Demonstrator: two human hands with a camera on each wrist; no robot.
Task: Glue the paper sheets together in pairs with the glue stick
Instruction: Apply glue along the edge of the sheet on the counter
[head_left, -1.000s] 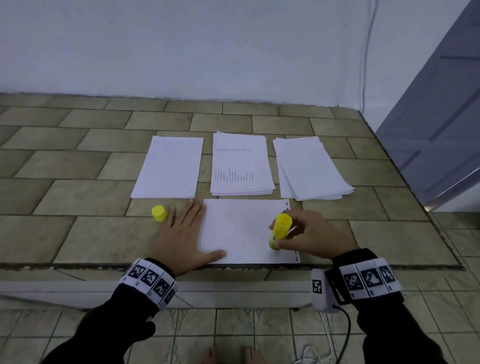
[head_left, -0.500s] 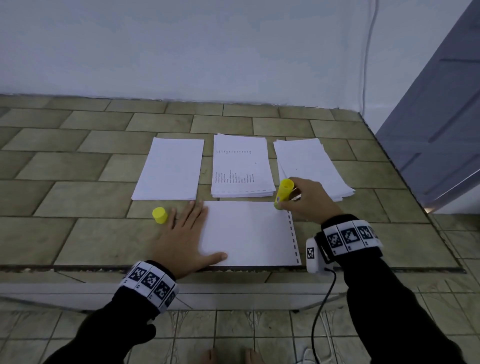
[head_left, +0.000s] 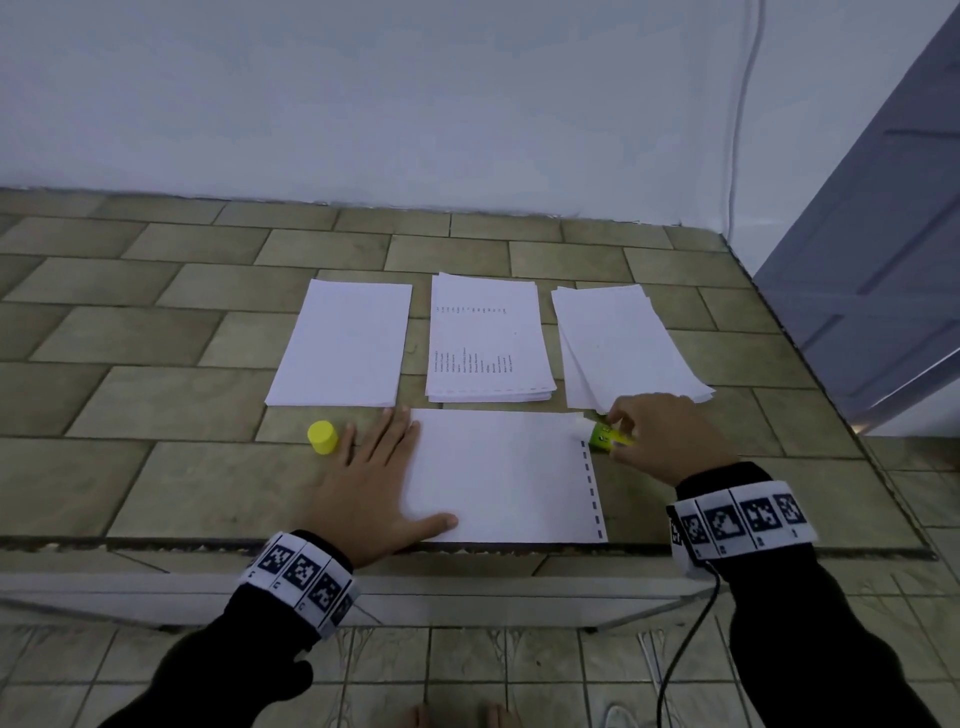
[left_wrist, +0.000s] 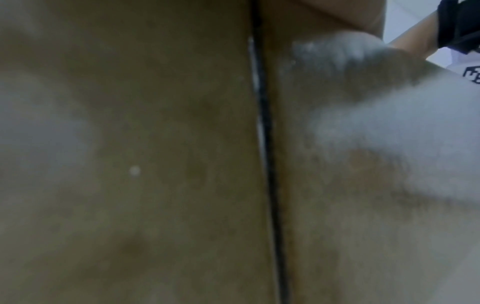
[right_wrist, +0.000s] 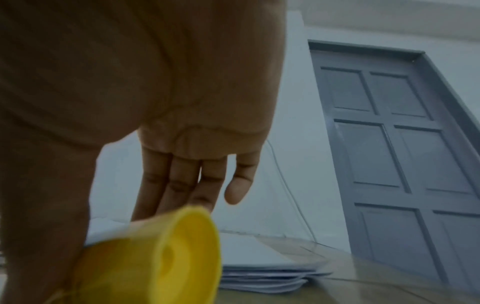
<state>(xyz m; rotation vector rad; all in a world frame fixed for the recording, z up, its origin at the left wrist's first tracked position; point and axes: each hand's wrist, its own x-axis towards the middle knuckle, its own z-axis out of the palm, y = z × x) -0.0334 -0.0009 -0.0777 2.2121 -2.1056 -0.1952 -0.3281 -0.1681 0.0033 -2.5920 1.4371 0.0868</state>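
A white sheet (head_left: 498, 475) with a dashed right margin lies at the tiled counter's near edge. My left hand (head_left: 374, 483) lies flat with straight fingers on the sheet's left edge. My right hand (head_left: 660, 436) grips the yellow-green glue stick (head_left: 605, 434), laid low with its white tip at the sheet's far right corner. In the right wrist view the stick's yellow end (right_wrist: 161, 259) fills the lower left under my fingers (right_wrist: 182, 185). The yellow cap (head_left: 322, 437) stands left of my left hand. The left wrist view is a blur of counter and paper (left_wrist: 415, 133).
Three paper piles lie behind the sheet: a blank one (head_left: 345, 345) at left, a printed one (head_left: 485, 340) in the middle, a fanned one (head_left: 623, 345) at right. The counter's front edge (head_left: 156, 543) runs under my wrists. A grey door (head_left: 883, 234) stands at the right.
My right hand carried the glue stick up the sheet's right margin from the near corner to the far corner, then tipped it low. My left hand stayed put.
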